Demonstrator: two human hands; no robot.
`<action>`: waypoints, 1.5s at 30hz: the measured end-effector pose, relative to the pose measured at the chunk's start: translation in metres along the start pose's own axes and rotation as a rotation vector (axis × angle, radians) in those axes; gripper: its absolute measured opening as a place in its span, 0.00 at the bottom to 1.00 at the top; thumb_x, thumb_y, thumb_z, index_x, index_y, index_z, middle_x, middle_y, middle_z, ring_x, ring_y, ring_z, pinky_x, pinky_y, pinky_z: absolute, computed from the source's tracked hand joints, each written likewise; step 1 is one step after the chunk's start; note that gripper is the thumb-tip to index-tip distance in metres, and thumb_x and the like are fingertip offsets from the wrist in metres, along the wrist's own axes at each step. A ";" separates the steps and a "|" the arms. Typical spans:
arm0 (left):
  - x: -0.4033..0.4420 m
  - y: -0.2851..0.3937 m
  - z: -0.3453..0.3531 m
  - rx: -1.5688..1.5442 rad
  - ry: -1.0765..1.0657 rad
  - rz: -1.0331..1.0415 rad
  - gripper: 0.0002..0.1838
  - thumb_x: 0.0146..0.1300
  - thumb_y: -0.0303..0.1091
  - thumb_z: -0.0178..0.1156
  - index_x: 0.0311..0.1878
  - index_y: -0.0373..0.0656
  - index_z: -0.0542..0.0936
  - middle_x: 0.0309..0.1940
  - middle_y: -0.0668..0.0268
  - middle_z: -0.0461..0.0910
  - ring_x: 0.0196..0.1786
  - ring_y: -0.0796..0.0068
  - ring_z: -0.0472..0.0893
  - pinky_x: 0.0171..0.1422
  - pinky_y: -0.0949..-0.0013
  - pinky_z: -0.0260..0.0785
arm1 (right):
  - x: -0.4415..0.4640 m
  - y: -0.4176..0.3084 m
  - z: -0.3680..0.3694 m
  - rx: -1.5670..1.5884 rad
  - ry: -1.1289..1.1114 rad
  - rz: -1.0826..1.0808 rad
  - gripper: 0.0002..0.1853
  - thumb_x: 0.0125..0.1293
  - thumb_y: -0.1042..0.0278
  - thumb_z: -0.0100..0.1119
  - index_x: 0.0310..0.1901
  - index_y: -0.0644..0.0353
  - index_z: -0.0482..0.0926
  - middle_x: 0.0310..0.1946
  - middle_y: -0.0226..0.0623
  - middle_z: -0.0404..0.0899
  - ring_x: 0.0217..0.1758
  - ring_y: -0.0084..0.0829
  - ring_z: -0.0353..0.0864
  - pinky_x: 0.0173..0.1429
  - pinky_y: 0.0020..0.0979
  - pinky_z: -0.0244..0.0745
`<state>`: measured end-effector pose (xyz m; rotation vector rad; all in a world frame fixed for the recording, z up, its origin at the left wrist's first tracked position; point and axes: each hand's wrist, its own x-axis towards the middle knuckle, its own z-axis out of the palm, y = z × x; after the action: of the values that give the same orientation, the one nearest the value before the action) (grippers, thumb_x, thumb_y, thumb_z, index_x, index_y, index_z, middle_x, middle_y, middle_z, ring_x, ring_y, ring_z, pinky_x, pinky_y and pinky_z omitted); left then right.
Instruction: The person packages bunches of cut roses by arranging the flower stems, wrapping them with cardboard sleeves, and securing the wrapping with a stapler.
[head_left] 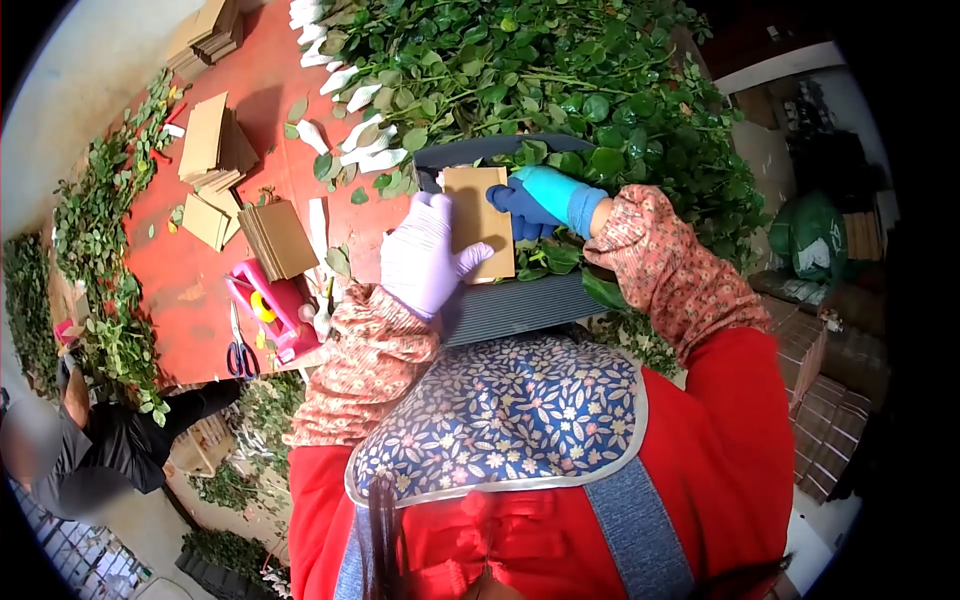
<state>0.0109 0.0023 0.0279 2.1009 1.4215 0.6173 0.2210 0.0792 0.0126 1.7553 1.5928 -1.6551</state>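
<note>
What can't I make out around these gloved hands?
Head view: what lies beneath the cardboard, hidden by the cardboard itself.
Head view: the palm of the left hand, hidden by its own back.
Head view: the far end of the leaf pile, cut off by the top edge.
Head view: the contents of the white bundles, too small to tell.

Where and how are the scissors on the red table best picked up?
Probably by the dark handles, coming from the near table edge: the scissors lie with their handles toward that edge and blades pointing away. The pink holder crowds their right side in the picture.
</note>
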 end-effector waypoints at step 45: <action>0.003 0.004 0.032 -0.008 0.019 0.066 0.12 0.66 0.38 0.56 0.51 0.47 0.78 0.59 0.66 0.77 0.31 0.59 0.83 0.34 0.62 0.77 | 0.015 -0.003 0.019 -1.111 0.749 -0.459 0.08 0.60 0.69 0.52 0.38 0.57 0.80 0.24 0.39 0.82 0.25 0.39 0.83 0.24 0.44 0.76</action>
<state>0.0352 -0.0021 0.0064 2.1480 1.3618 0.6691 0.2043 0.0741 -0.0045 1.4050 2.5952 0.0841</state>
